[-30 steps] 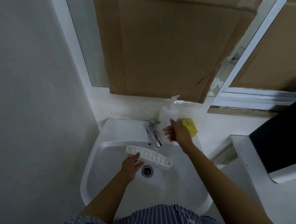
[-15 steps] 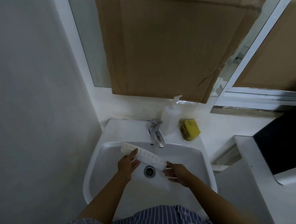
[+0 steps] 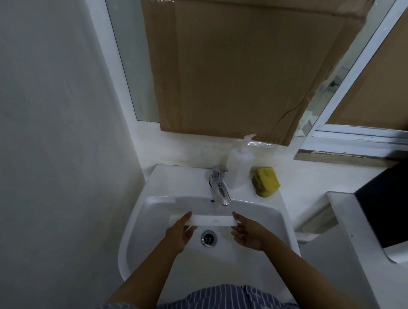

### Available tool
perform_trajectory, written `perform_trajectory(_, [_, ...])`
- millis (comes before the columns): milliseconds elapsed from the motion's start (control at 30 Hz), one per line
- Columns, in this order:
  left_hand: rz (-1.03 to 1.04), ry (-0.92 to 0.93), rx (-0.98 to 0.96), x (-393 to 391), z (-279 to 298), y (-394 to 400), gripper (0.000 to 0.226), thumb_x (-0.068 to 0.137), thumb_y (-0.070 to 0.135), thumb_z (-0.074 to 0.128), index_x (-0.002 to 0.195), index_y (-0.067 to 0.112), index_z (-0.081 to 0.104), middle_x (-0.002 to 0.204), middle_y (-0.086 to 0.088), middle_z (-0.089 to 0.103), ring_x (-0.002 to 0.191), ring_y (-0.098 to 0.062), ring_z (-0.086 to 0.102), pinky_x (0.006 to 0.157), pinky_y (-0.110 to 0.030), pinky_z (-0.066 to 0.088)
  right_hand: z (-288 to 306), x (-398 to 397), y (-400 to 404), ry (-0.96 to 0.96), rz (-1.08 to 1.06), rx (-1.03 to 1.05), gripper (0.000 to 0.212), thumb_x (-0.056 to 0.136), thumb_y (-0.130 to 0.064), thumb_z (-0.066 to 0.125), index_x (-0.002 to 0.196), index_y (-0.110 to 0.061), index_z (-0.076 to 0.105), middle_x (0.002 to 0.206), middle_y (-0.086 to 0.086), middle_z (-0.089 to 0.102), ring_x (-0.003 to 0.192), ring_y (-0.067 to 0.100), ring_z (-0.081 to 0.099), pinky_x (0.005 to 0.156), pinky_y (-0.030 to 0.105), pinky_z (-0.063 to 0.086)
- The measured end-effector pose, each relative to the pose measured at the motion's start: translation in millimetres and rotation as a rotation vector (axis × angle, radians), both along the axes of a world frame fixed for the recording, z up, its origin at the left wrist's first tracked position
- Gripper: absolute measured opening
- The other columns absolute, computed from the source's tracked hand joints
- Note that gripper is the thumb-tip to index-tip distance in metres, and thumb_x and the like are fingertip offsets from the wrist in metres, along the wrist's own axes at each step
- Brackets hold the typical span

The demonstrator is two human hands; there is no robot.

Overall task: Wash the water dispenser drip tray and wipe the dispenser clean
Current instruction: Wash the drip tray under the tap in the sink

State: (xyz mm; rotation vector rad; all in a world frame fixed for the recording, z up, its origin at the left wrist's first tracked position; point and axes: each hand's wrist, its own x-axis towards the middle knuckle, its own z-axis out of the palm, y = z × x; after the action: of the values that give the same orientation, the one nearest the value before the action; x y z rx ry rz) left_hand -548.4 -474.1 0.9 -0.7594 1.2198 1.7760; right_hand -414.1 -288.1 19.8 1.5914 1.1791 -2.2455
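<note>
A person in a striped shirt (image 3: 228,304) leaned over a white sink (image 3: 146,241), both bare arms reaching forward into the basin. The left hand (image 3: 179,232) pinched the left end of the white drip tray (image 3: 210,220) between thumb and fingers; the right hand (image 3: 247,233) had its fingers loosely spread, thumb touching the tray's right end. The tray was held level across the middle of the basin, above the drain (image 3: 208,238) and just below the tap (image 3: 219,186). Whether water was running could not be told.

Washing seemed barely under way: no suds showed on the tray, and the yellow sponge (image 3: 265,184) sat untouched at the sink's back right corner, just beside a white soap bottle (image 3: 239,166) behind the tap. The dispenser itself was not in view, so wiping it appeared yet to come.

Beyond the sink's back edge, a large sheet of cardboard (image 3: 238,68) covered the mirror (image 3: 129,63). A dark box (image 3: 394,199) rested on a white ledge (image 3: 350,223) to the right. Nothing blocked the reach to the sponge or the soap.
</note>
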Motion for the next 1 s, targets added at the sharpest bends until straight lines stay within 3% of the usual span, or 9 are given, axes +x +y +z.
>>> perform_trajectory(133, [-0.082, -0.035, 0.048, 6.3, 3.0, 14.1, 0.037, 0.077, 0.01, 0.078, 0.107, -0.003, 0.061, 0.105, -0.021, 0.067, 0.084, -0.028, 0.067, 0.056, -0.033, 0.061, -0.9, 12.6, 8.9, 0.0, -0.069, -0.018, 0.035, 0.083, -0.036, 0.075, 0.082, -0.01, 0.051, 0.059, 0.003, 0.043, 0.057, 0.015, 0.045, 0.062, 0.027, 0.049])
perform_trajectory(200, [-0.115, -0.043, 0.064, 7.3, 6.3, 24.0, 0.023, 0.082, 0.008, 0.074, 0.097, -0.003, 0.06, 0.098, -0.02, 0.065, 0.081, -0.027, 0.065, 0.048, -0.031, 0.059, 0.3, 18.8, 13.2, 0.002, -0.103, -0.019, 0.036, 0.083, -0.037, 0.074, 0.084, -0.008, 0.052, 0.06, 0.003, 0.043, 0.058, 0.015, 0.046, 0.062, 0.026, 0.049])
perform_trajectory(300, [-0.159, -0.074, 0.064, 5.8, 9.6, 37.2, 0.016, 0.085, 0.008, 0.071, 0.087, -0.001, 0.058, 0.093, -0.02, 0.063, 0.066, -0.028, 0.068, 0.037, -0.024, 0.053, 4.8, 25.4, 19.0, 0.003, -0.144, -0.004, 0.043, 0.082, -0.04, 0.075, 0.092, -0.004, 0.055, 0.066, 0.005, 0.049, 0.064, 0.016, 0.055, 0.066, 0.029, 0.051])
perform_trajectory(433, [-0.21, -0.126, 0.06, 0.5, 8.6, 48.6, 0.025, 0.083, 0.013, 0.074, 0.095, -0.002, 0.058, 0.106, -0.024, 0.064, 0.043, -0.023, 0.067, 0.033, -0.019, 0.049, 15.3, 27.5, 25.5, 0.0, -0.154, 0.015, 0.046, 0.083, -0.042, 0.073, 0.093, 0.0, 0.057, 0.074, 0.008, 0.054, 0.072, 0.019, 0.06, 0.07, 0.029, 0.053])
perform_trajectory(567, [-0.23, -0.125, 0.063, 0.5, 10.4, 60.5, 0.025, 0.084, 0.012, 0.073, 0.097, -0.003, 0.058, 0.113, -0.025, 0.062, 0.042, -0.024, 0.066, 0.035, -0.02, 0.05, 21.7, 26.0, 31.7, -0.018, -0.137, 0.029, 0.05, 0.086, -0.044, 0.069, 0.096, 0.003, 0.059, 0.082, 0.012, 0.061, 0.073, 0.021, 0.061, 0.066, 0.03, 0.053])
perform_trajectory(700, [-0.238, -0.11, 0.075, 2.5, 12.4, 64.2, 0.021, 0.085, 0.01, 0.071, 0.095, -0.002, 0.057, 0.103, -0.023, 0.063, 0.044, -0.026, 0.067, 0.039, -0.021, 0.053, 22.5, 23.3, 34.8, -0.033, -0.108, 0.032, 0.052, 0.087, -0.045, 0.067, 0.103, 0.004, 0.059, 0.082, 0.014, 0.063, 0.068, 0.02, 0.06, 0.059, 0.029, 0.052])
perform_trajectory(833, [-0.205, -0.108, 0.062, 0.0, 9.6, 51.4, 0.02, 0.085, 0.009, 0.071, 0.093, -0.003, 0.057, 0.096, -0.024, 0.062, 0.051, -0.028, 0.069, 0.039, -0.022, 0.054, 19.6, 16.4, 29.4, -0.05, -0.092, 0.058, 0.049, 0.09, -0.042, 0.065, 0.097, 0.006, 0.059, 0.083, 0.015, 0.062, 0.071, 0.02, 0.059, 0.067, 0.029, 0.053])
perform_trajectory(933, [-0.158, -0.117, 0.044, -5.0, 3.1, 33.8, 0.028, 0.083, 0.009, 0.073, 0.101, -0.004, 0.057, 0.102, -0.026, 0.062, 0.066, -0.031, 0.07, 0.036, -0.022, 0.051, 13.1, 3.5, 19.1, -0.064, -0.018, 0.074, 0.051, 0.083, -0.045, 0.072, 0.099, 0.003, 0.062, 0.083, 0.013, 0.064, 0.066, 0.018, 0.059, 0.068, 0.029, 0.053])
perform_trajectory(1000, [-0.127, -0.11, 0.049, -7.8, -0.2, 20.9, 0.026, 0.083, 0.009, 0.073, 0.1, -0.004, 0.058, 0.099, -0.027, 0.063, 0.057, -0.031, 0.071, 0.038, -0.022, 0.053, 9.5, -6.9, 11.0, -0.075, 0.041, 0.107, 0.054, 0.074, -0.046, 0.081, 0.099, 0.0, 0.065, 0.082, 0.011, 0.066, 0.062, 0.017, 0.06, 0.065, 0.028, 0.054])
